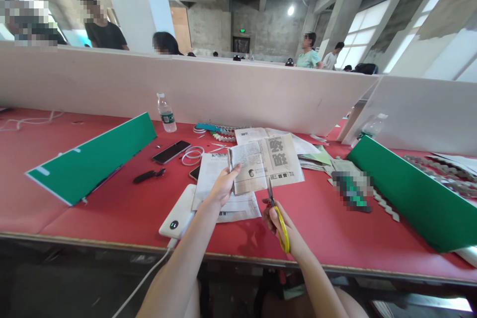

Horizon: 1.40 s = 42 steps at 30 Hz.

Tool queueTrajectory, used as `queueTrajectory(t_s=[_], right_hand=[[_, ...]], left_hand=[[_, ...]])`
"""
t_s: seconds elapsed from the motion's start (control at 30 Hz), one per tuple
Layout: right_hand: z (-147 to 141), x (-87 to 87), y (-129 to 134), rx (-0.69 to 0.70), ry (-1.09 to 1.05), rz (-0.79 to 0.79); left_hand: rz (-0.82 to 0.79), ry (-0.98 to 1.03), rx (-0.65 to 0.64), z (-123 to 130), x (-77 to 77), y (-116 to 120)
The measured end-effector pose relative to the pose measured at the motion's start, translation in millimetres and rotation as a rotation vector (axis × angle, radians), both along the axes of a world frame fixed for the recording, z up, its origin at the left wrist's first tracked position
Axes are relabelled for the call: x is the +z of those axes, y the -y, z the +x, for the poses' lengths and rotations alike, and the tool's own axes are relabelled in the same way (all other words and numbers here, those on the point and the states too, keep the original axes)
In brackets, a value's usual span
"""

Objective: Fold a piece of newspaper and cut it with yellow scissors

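My left hand (222, 186) pinches the left edge of a folded newspaper sheet (266, 161) and holds it up over the red table (112, 208). My right hand (278, 221) grips yellow-handled scissors (278, 216), whose blades point up and meet the sheet's lower edge. More newspaper pages (227, 201) lie flat under the held sheet.
A white power bank (178, 213) with a cable lies near my left arm. Two phones (170, 151), a white cable coil (193, 155), a water bottle (166, 113), paper chains (223, 135) and green boards (93, 159) sit around. A white partition (223, 89) backs the table; people stand beyond.
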State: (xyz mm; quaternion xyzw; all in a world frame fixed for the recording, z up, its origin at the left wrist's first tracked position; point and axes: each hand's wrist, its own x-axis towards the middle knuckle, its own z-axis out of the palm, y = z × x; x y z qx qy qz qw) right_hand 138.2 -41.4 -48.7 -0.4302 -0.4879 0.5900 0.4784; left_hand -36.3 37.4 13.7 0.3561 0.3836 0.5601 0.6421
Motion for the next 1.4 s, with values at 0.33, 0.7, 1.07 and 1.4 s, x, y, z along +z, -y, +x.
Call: queueTrajectory(t_s=[0.33, 0.7, 1.07, 1.4], right_hand=[[-0.4, 0.8, 0.0, -0.011, -0.015, 0.001], [3.5, -2.2, 1.2, 0.031, 0.015, 0.013], [0.5, -7.4, -3.1, 0.011, -0.006, 0.031], [-3.0, -5.6, -1.7, 0.033, -0.045, 0.046]], left_hand=[[-0.019, 0.011, -0.055, 3.8, 1.6, 2.4], [-0.04, 0.013, -0.04, 6.1, 4.5, 4.3], [-0.057, 0.017, -0.047, 6.2, 5.3, 5.9], [-0.067, 0.003, -0.046, 6.3, 4.1, 6.5]])
